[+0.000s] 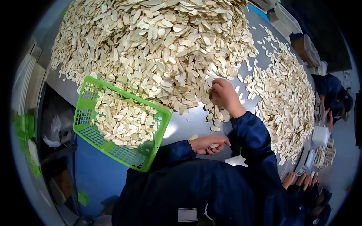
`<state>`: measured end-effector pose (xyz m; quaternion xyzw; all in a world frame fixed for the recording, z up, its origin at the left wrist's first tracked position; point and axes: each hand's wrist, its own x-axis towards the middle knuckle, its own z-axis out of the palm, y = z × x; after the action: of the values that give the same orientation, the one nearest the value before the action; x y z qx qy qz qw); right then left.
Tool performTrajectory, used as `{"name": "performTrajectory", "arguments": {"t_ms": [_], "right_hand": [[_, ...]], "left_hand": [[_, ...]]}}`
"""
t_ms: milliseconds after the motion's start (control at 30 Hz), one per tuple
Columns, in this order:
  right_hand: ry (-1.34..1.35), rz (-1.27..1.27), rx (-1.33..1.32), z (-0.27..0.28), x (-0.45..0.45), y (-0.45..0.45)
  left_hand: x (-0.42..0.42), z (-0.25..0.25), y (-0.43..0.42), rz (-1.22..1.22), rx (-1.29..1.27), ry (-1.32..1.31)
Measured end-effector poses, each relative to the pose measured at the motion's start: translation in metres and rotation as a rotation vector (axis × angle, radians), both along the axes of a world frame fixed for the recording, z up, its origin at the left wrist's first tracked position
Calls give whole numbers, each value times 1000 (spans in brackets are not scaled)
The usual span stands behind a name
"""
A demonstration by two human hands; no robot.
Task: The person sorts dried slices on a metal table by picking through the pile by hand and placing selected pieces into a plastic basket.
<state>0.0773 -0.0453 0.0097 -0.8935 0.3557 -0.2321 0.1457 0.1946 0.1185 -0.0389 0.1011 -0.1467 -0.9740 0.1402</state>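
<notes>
My left hand is low over the metal table, close to my body, with its fingers curled around a few pale dried slices. Farther forward, my right hand reaches to the near edge of a big heap of pale oval dried slices. Its fingers bend down and close on slices there; the fingertips are partly hidden. A small cluster of loose slices lies just below that hand. To the left, a green plastic basket stands tilted, partly filled with similar slices.
A second spread of slices covers the table's right side. White trays line the far right edge. Co-workers' hands are near a scale at lower right; another person stands farther off. Stacked crates stand at left.
</notes>
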Motion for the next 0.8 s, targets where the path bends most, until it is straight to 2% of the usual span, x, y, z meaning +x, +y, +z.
{"name": "performTrajectory", "arguments": {"t_ms": [100, 167, 200, 233, 300, 333, 400, 500, 633, 800], "right_hand": [[-123, -57, 121, 21, -16, 7], [-158, -93, 558, 49, -30, 23], [-66, 9, 825, 72, -39, 30], [-4, 192, 880, 76, -49, 36], [-25, 73, 762, 78, -49, 56], [16, -43, 607, 69, -47, 64], [122, -176, 374, 48, -39, 80], [73, -141, 370, 21, -30, 95], [-176, -339, 547, 18, -47, 90], [-194, -615, 517, 12, -82, 85]], "left_hand": [[-2, -6, 0, -27, 48, 33], [0, -7, -1, -12, 158, 138], [1, 3, -2, 1, 153, -10], [2, 8, -2, 15, 171, -26], [4, 16, -3, 49, 203, -58], [5, 21, -5, 40, 215, -56], [4, 0, -1, -66, 77, -60], [6, 4, -1, -156, -7, -102], [5, 3, 3, -177, -70, -70], [10, 6, 8, -148, -84, -109]]}}
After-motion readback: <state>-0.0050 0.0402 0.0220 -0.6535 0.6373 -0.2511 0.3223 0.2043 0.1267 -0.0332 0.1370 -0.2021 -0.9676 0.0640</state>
